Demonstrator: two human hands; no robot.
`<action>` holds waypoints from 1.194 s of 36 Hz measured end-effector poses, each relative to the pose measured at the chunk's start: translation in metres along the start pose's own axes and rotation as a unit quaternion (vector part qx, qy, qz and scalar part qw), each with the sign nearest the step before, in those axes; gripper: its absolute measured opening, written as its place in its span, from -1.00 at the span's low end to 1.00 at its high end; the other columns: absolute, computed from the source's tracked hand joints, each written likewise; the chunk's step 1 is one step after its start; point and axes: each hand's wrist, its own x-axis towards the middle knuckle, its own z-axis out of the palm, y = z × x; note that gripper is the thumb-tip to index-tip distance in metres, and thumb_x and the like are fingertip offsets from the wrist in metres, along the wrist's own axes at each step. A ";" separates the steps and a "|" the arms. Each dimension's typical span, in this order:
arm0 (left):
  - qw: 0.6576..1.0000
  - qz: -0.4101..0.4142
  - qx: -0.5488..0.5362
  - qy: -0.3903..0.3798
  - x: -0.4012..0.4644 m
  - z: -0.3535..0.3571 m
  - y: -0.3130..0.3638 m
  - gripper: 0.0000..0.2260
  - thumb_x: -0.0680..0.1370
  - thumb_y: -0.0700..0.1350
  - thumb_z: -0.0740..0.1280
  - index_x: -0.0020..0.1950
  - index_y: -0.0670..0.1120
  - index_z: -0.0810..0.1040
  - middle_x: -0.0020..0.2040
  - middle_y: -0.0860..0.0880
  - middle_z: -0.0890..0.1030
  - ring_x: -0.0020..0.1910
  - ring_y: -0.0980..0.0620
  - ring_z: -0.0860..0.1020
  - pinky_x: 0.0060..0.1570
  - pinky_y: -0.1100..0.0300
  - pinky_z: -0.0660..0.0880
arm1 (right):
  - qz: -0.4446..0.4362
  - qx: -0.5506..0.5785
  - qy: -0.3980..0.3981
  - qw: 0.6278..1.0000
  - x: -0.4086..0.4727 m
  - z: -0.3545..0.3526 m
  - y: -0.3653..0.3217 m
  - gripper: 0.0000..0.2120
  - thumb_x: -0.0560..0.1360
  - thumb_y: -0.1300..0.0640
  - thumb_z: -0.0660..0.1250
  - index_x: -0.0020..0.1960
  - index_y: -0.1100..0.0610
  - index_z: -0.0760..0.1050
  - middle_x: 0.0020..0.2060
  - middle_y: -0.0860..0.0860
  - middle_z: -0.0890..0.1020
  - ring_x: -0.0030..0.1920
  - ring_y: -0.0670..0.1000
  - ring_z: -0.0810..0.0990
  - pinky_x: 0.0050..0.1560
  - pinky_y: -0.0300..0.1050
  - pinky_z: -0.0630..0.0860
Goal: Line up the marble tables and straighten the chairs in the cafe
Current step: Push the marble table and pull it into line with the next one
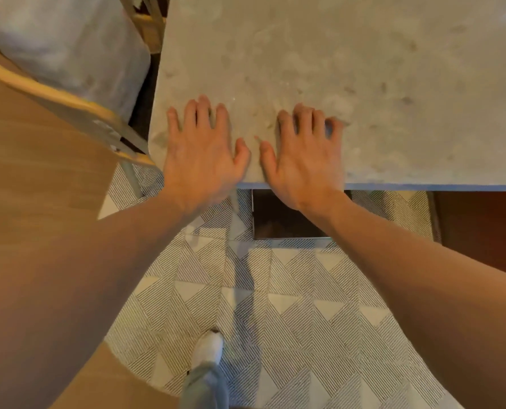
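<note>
Head view shows me both forearms stretched forward from the lower corners of the frame, my left hand point(200, 156) and right hand point(304, 154) lying palm-down side by side on the marble table point(363, 84) near its front edge. Fingers point(192, 113) are spread and released, grasping nothing. That table fills the upper right; a wooden chair point(68, 98) stands just beside it at upper left.

The floor point(290, 305) is laid with grey-and-white geometric patterned tiles; warm, even lighting is noted throughout.
</note>
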 end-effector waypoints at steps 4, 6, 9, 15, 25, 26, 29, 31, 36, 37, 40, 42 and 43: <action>1.000 0.005 -0.006 0.021 0.002 0.001 -0.001 -0.46 0.58 0.13 0.06 0.37 -0.22 0.42 0.32 -0.31 0.48 0.28 -0.30 0.43 0.36 -0.26 0.30 | 0.003 0.011 0.025 1.000 0.001 0.002 0.001 -0.49 0.60 -0.18 0.05 0.23 0.21 0.49 0.20 0.21 0.54 0.18 0.24 0.49 0.21 0.20 0.32; 1.000 0.008 -0.009 0.021 0.001 0.000 -0.001 -0.46 0.57 0.13 0.07 0.37 -0.22 0.42 0.30 -0.31 0.48 0.28 -0.30 0.44 0.36 -0.26 0.31 | 0.003 0.016 0.019 1.000 0.001 0.001 0.001 -0.49 0.60 -0.17 0.06 0.22 0.21 0.49 0.21 0.22 0.54 0.18 0.24 0.48 0.22 0.20 0.32; 0.999 0.014 -0.009 0.028 0.002 0.003 -0.001 -0.46 0.57 0.13 0.08 0.38 -0.21 0.42 0.31 -0.31 0.48 0.28 -0.30 0.43 0.37 -0.26 0.31 | 0.003 0.018 0.010 1.000 0.002 0.000 0.002 -0.48 0.59 -0.18 0.06 0.25 0.21 0.48 0.23 0.23 0.53 0.19 0.25 0.48 0.24 0.21 0.31; 0.999 0.016 -0.018 0.035 0.004 0.004 -0.005 -0.46 0.57 0.14 0.08 0.38 -0.20 0.43 0.33 -0.29 0.47 0.29 -0.28 0.43 0.36 -0.24 0.31 | 0.002 0.017 -0.002 1.000 0.004 -0.003 0.001 -0.47 0.60 -0.17 0.04 0.27 0.21 0.47 0.24 0.23 0.52 0.20 0.26 0.47 0.24 0.22 0.32; 0.996 0.028 -0.028 0.084 0.027 0.020 -0.023 -0.51 0.55 0.13 0.11 0.31 -0.18 0.47 0.27 -0.26 0.51 0.21 -0.28 0.45 0.31 -0.21 0.34 | 0.018 0.018 -0.022 0.999 0.022 -0.001 -0.012 -0.44 0.58 -0.17 0.01 0.29 0.22 0.47 0.26 0.23 0.52 0.22 0.25 0.46 0.28 0.22 0.31; 0.995 0.030 -0.030 0.088 0.029 0.021 -0.025 -0.52 0.55 0.12 0.12 0.31 -0.17 0.47 0.26 -0.26 0.51 0.20 -0.27 0.46 0.30 -0.20 0.34 | 0.019 0.019 -0.023 0.999 0.025 -0.001 -0.014 -0.44 0.58 -0.17 0.01 0.29 0.22 0.47 0.26 0.23 0.52 0.23 0.24 0.46 0.28 0.22 0.32; 0.994 0.034 -0.034 0.102 0.038 0.024 -0.031 -0.54 0.55 0.11 0.13 0.29 -0.17 0.48 0.23 -0.25 0.52 0.17 -0.27 0.46 0.25 -0.19 0.36 | 0.020 0.026 -0.028 0.999 0.033 0.000 -0.018 -0.44 0.58 -0.17 0.01 0.30 0.22 0.46 0.28 0.22 0.51 0.25 0.23 0.45 0.31 0.21 0.31; 0.993 0.035 -0.038 0.110 0.042 0.027 -0.035 -0.54 0.55 0.11 0.14 0.29 -0.16 0.48 0.23 -0.25 0.52 0.16 -0.27 0.45 0.23 -0.18 0.35 | 0.022 0.029 -0.029 0.999 0.038 0.003 -0.021 -0.44 0.59 -0.17 0.01 0.31 0.22 0.45 0.29 0.21 0.50 0.27 0.23 0.44 0.33 0.22 0.31; 0.991 0.042 -0.044 0.119 0.054 0.031 -0.046 -0.55 0.55 0.09 0.13 0.30 -0.17 0.48 0.24 -0.24 0.52 0.17 -0.27 0.45 0.22 -0.18 0.36 | 0.033 0.033 -0.022 0.999 0.049 0.007 -0.029 -0.44 0.59 -0.17 0.00 0.29 0.21 0.48 0.26 0.20 0.52 0.26 0.22 0.45 0.32 0.21 0.30; 0.991 0.043 -0.046 0.121 0.056 0.031 -0.048 -0.55 0.55 0.09 0.14 0.30 -0.17 0.48 0.24 -0.24 0.52 0.17 -0.27 0.45 0.22 -0.18 0.36 | 0.034 0.033 -0.022 0.999 0.052 0.007 -0.031 -0.44 0.59 -0.17 0.00 0.29 0.21 0.48 0.26 0.19 0.52 0.25 0.22 0.45 0.32 0.21 0.30; 0.990 0.051 -0.048 0.126 0.063 0.033 -0.053 -0.55 0.55 0.07 0.14 0.31 -0.17 0.48 0.24 -0.25 0.52 0.16 -0.28 0.45 0.21 -0.17 0.36 | 0.036 0.033 -0.022 0.999 0.058 0.009 -0.034 -0.45 0.59 -0.16 0.01 0.28 0.21 0.48 0.25 0.19 0.52 0.25 0.21 0.46 0.32 0.22 0.32; 0.989 0.056 -0.047 0.128 0.067 0.033 -0.057 -0.55 0.55 0.06 0.15 0.31 -0.18 0.48 0.23 -0.25 0.53 0.15 -0.29 0.46 0.20 -0.18 0.36 | 0.035 0.032 -0.023 0.999 0.062 0.010 -0.037 -0.45 0.59 -0.16 0.01 0.29 0.22 0.48 0.26 0.19 0.52 0.25 0.21 0.46 0.33 0.22 0.32; 0.989 0.058 -0.047 0.128 0.069 0.033 -0.059 -0.55 0.55 0.06 0.15 0.31 -0.18 0.48 0.23 -0.26 0.52 0.15 -0.30 0.46 0.20 -0.18 0.36 | 0.035 0.031 -0.022 0.999 0.064 0.010 -0.038 -0.45 0.59 -0.16 0.00 0.29 0.22 0.48 0.26 0.19 0.52 0.25 0.21 0.46 0.33 0.22 0.32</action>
